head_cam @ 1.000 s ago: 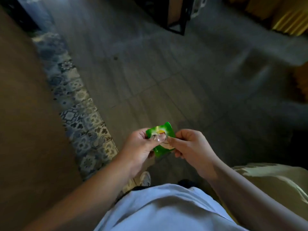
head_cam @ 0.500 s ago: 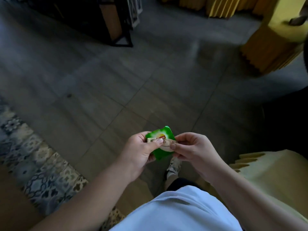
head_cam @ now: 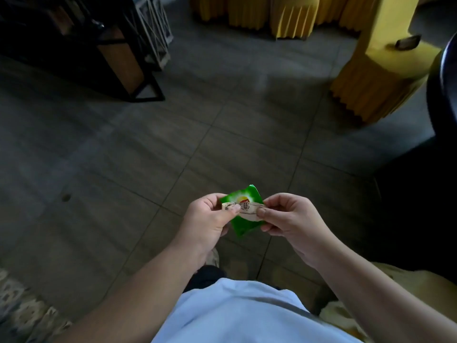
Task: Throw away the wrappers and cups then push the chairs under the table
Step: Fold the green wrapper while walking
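Pinched between both hands, out in front of the waist: a green wrapper (head_cam: pixel 243 220) with a pale, printed strip (head_cam: pixel 247 209) laid across its face; left hand (head_cam: pixel 207 222) curled, thumb pressed on the strip's left end, fingers behind the green foil; right hand (head_cam: pixel 289 219) curled likewise, thumb tip and forefinger nipping the strip's right end; wrapper held roughly flat, one corner pointing up and away, lower edge hanging below the thumbs; held in the air, well above the floor, touching nothing but the fingers. Below the hands, bare forearms and a light blue shirt (head_cam: pixel 237 315); a shoe (head_cam: pixel 214 257) partly showing under the left wrist. Beneath all of it, grey floor tiles (head_cam: pixel 138 154); patterned tiles (head_cam: pixel 22 313) at the lower left corner. Further out, a dark metal-framed stand (head_cam: pixel 118 58) at upper left; yellow-covered chairs (head_cam: pixel 380 70) at upper right, more yellow skirting (head_cam: pixel 269 13) along the top edge; a pale yellow cover (head_cam: pixel 420 290) at lower right; a dark rounded edge (head_cam: pixel 442 78) at the right border, too dim to name.
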